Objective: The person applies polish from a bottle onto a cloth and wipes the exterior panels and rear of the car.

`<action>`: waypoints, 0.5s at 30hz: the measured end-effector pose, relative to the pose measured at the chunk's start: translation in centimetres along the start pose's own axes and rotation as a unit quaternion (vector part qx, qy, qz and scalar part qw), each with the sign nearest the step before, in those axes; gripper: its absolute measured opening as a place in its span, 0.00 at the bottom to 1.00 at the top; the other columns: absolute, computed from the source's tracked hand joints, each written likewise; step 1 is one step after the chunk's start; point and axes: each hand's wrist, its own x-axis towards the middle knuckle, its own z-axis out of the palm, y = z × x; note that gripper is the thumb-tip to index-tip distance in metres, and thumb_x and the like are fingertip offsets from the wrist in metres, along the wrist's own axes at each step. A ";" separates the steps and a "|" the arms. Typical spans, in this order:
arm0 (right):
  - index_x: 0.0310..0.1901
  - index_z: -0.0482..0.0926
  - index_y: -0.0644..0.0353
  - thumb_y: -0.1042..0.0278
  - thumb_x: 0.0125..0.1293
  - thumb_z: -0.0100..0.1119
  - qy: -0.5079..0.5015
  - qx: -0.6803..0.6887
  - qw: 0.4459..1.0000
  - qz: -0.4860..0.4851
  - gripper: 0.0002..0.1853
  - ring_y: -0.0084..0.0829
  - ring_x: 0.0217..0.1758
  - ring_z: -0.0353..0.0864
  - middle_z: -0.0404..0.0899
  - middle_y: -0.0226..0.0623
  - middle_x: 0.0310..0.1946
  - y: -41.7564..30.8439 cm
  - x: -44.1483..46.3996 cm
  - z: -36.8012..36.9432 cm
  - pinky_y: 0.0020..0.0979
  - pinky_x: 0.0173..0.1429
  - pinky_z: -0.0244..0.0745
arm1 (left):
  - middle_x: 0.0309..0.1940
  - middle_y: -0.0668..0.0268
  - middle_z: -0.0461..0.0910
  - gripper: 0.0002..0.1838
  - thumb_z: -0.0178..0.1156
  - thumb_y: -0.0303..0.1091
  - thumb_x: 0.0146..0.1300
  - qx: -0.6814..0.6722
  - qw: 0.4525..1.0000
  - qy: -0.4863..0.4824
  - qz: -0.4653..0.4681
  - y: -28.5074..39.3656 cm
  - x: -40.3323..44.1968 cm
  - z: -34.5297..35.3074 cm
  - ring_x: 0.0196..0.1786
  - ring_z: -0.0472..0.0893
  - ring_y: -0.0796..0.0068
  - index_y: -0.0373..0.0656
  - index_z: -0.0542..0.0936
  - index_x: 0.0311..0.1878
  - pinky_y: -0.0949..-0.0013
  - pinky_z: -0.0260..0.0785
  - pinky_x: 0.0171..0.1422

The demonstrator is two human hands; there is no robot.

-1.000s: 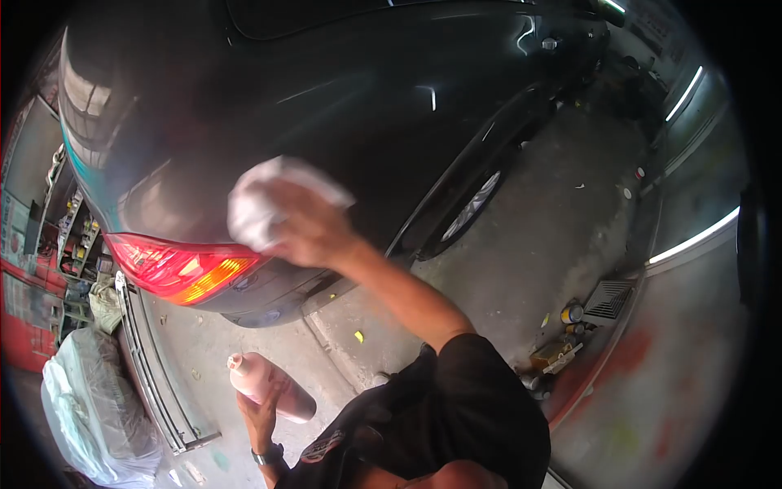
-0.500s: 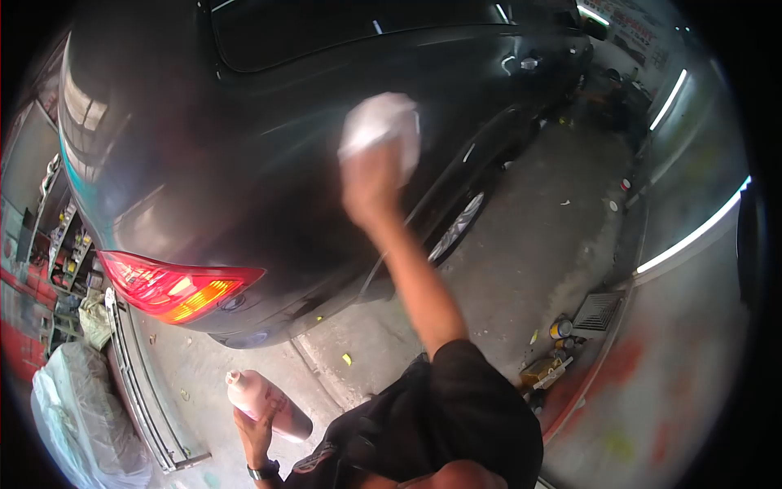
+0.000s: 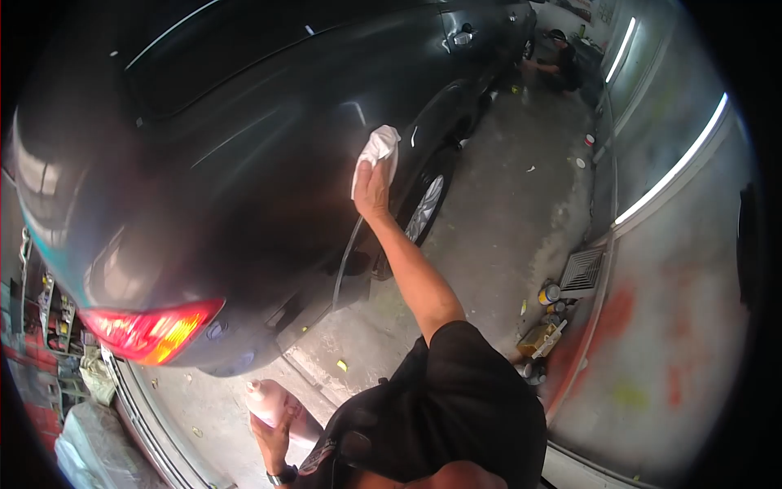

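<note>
My right hand (image 3: pixel 372 189) holds a white cloth (image 3: pixel 380 148) against the side panel of a dark car (image 3: pixel 269 171), just above the rear wheel (image 3: pixel 425 210). The fingers are closed over the cloth's lower part, and its top bunches up beyond them. Low in the view, my left hand (image 3: pixel 272 436) is wrapped around a pinkish bottle (image 3: pixel 279 407) with its capped top tilted up to the left. A dark watch sits on that wrist. The lit red and orange tail light (image 3: pixel 155 330) is above and left of the bottle.
A person (image 3: pixel 560 61) crouches near the car's far end. Cans (image 3: pixel 550 293) and a box (image 3: pixel 538 338) stand along the right wall by a floor grate (image 3: pixel 582 269). Metal rails (image 3: pixel 147 416), a plastic-covered bundle (image 3: pixel 102 448) and cluttered shelves (image 3: pixel 50 314) are at the left.
My right hand has swept the cloth from near the tail light forward along the panel toward the rear wheel. The view has shifted, and the crouching person now shows clearly. My left hand keeps the bottle.
</note>
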 end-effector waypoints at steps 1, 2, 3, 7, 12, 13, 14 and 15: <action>0.78 0.55 0.71 0.57 0.79 0.43 -0.018 -0.028 0.999 0.027 0.34 0.65 0.82 0.50 0.55 0.66 0.77 2.4 0.2 -0.6 0.53 0.85 0.41 | 0.47 0.52 0.85 0.36 0.81 0.43 0.56 -0.011 1.000 -0.010 -0.011 0.4 0.4 1.1 0.49 0.84 0.59 0.31 0.76 0.60 0.59 0.76 0.58; 0.78 0.55 0.70 0.57 0.79 0.42 -0.036 -0.058 0.996 0.055 0.33 0.65 0.82 0.51 0.57 0.66 0.77 4.1 0.9 -1.5 0.54 0.85 0.41 | 0.47 0.52 0.85 0.36 0.81 0.42 0.55 -0.011 1.000 -0.016 -0.021 1.0 1.0 2.4 0.49 0.84 0.59 0.30 0.76 0.60 0.59 0.76 0.58; 0.77 0.57 0.70 0.57 0.79 0.42 -0.039 -0.077 0.995 0.047 0.33 0.65 0.82 0.52 0.57 0.66 0.77 5.7 1.6 -2.2 0.54 0.85 0.42 | 0.47 0.52 0.85 0.36 0.81 0.42 0.55 -0.011 0.999 -0.022 -0.032 1.7 1.8 3.6 0.49 0.84 0.59 0.30 0.76 0.60 0.59 0.76 0.58; 0.74 0.63 0.70 0.57 0.80 0.43 -0.036 -0.087 0.993 0.067 0.30 0.64 0.81 0.55 0.59 0.67 0.75 14.2 7.4 -5.3 0.54 0.84 0.46 | 0.46 0.53 0.86 0.32 0.79 0.38 0.58 -0.022 0.995 -0.072 -0.062 7.3 6.3 10.1 0.49 0.85 0.62 0.30 0.77 0.59 0.61 0.77 0.57; 0.71 0.68 0.73 0.51 0.81 0.43 0.008 -0.036 0.975 0.220 0.32 0.62 0.76 0.63 0.65 0.67 0.72 27.8 18.9 -8.9 0.48 0.81 0.55 | 0.47 0.54 0.86 0.31 0.79 0.37 0.59 -0.048 0.991 -0.089 -0.085 12.7 10.2 17.0 0.49 0.85 0.65 0.30 0.77 0.59 0.63 0.78 0.56; 0.69 0.71 0.72 0.50 0.81 0.43 0.006 -0.024 0.970 0.242 0.31 0.60 0.74 0.67 0.69 0.64 0.70 29.5 21.1 -9.5 0.46 0.78 0.60 | 0.47 0.54 0.86 0.31 0.79 0.37 0.59 -0.056 0.990 -0.086 -0.099 13.9 10.5 18.0 0.49 0.85 0.65 0.30 0.77 0.59 0.63 0.78 0.56; 0.67 0.73 0.71 0.49 0.81 0.43 0.006 -0.013 0.965 0.263 0.30 0.57 0.71 0.72 0.72 0.62 0.68 31.1 23.3 -10.2 0.44 0.75 0.65 | 0.47 0.54 0.85 0.31 0.79 0.37 0.59 -0.063 0.988 -0.082 -0.114 14.9 10.7 18.8 0.49 0.85 0.65 0.30 0.77 0.59 0.63 0.78 0.56; 0.66 0.74 0.70 0.50 0.81 0.43 -0.003 -0.015 0.967 0.255 0.29 0.57 0.70 0.72 0.73 0.61 0.67 32.7 24.8 -10.4 0.44 0.74 0.66 | 0.47 0.54 0.85 0.31 0.79 0.38 0.59 -0.066 0.987 -0.085 -0.120 15.4 11.1 19.5 0.49 0.85 0.64 0.30 0.77 0.59 0.63 0.78 0.57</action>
